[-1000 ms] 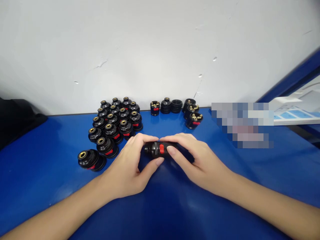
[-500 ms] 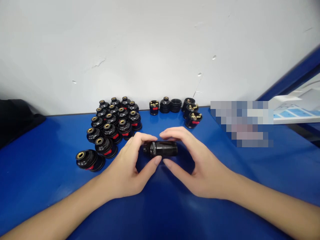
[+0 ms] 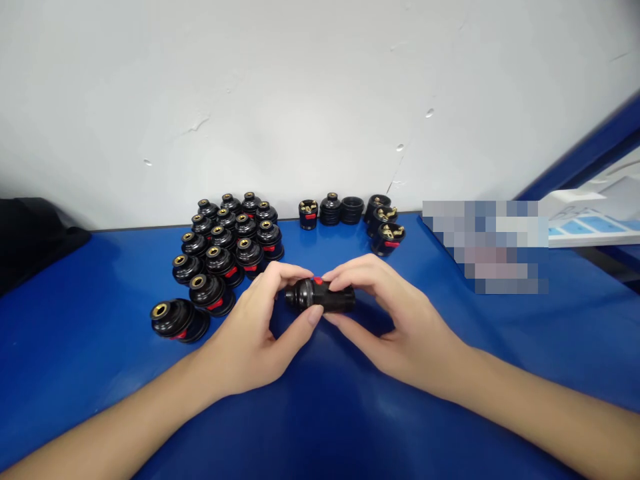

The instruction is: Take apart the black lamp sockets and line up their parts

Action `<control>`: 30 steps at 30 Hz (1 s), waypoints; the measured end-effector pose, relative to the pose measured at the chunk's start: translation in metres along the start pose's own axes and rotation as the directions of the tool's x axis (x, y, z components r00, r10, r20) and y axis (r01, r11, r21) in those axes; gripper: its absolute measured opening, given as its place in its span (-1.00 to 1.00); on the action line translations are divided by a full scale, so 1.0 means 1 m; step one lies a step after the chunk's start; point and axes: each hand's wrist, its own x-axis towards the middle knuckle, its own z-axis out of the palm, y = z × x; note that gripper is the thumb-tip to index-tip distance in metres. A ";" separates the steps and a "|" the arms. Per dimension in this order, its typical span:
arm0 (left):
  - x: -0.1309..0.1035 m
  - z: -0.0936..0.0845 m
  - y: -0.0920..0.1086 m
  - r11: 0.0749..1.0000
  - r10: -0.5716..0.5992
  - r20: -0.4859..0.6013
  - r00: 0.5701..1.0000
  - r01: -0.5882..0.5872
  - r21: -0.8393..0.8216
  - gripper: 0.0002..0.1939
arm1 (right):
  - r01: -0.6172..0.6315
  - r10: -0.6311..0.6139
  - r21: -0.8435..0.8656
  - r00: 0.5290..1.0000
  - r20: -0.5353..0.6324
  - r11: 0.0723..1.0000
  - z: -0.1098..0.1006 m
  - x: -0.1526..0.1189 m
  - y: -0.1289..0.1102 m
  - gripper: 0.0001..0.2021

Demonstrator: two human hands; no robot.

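Note:
A black lamp holder [image 3: 341,301] with a red switch lies on its side between my hands, its domed cap pointing left. My left hand [image 3: 255,333] grips it around the cap end, fingers over the top and thumb along the near side. On the body to the right, my right hand [image 3: 400,327] has its fingertips on top and its thumb low on the near side. The fingers hide part of the body. The red switch shows on the upper side, between the fingertips of both hands.
Rows of assembled black lamp holders [image 3: 226,259] stand upright at the left on the blue table [image 3: 320,427]. At the back stand a loose cap [image 3: 331,210], a black ring [image 3: 352,211] and several open bodies [image 3: 390,239] with brass contacts. A white wall [image 3: 320,100] rises behind.
The lamp holder has turned about its long axis, bringing the red switch into view on top. My right fingers, apart from the body before, have closed onto it.

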 end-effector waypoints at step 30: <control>0.001 0.003 -0.004 0.999 -0.040 -0.105 0.994 0.035 -0.042 -0.63 | -0.126 0.123 -0.077 0.992 -0.042 0.989 0.005 -0.005 0.001 -0.60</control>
